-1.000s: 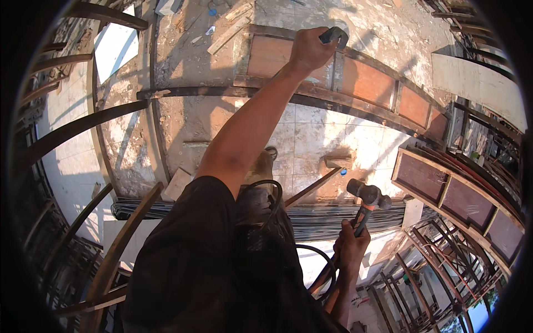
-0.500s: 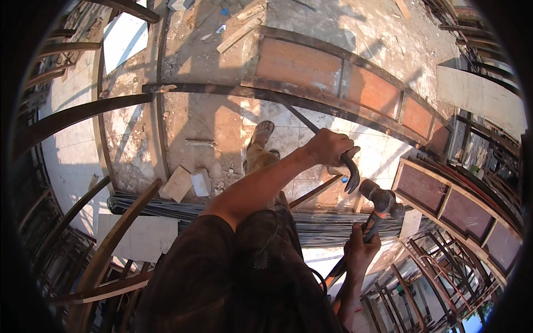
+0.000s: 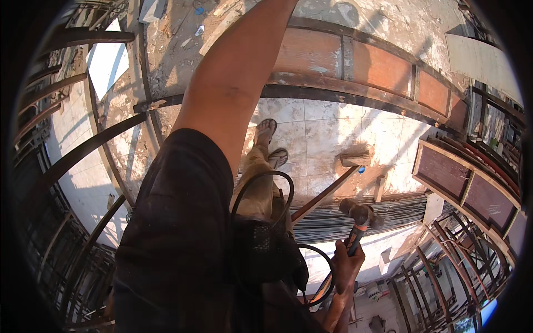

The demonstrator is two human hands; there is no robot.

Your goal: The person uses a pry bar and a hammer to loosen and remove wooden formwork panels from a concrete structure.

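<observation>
My right hand (image 3: 347, 261) is closed around the handle of a hammer (image 3: 361, 215), whose dark, heavy double-faced head points up and away from me. An orange-and-black grip shows beside the fingers. My left forearm (image 3: 233, 72) stretches up across the picture and leaves it at the top edge. The left hand is outside the frame, and whatever it holds cannot be seen. Below the hammer head lie long bundled steel rods (image 3: 383, 213). A black cable (image 3: 283, 177) loops near my body.
A long framed wooden panel (image 3: 311, 53) lies ahead, with a dark beam (image 3: 311, 94) along its near side. More framed panels (image 3: 444, 177) lean at the right. A slanting timber (image 3: 325, 194) rises near my sandalled feet (image 3: 266, 130). Timber frames stand at the left (image 3: 66, 155).
My left hand, which held a curved pry bar in the middle, has swung up and out of view with the bar. The right hand and hammer have moved slightly down and left.
</observation>
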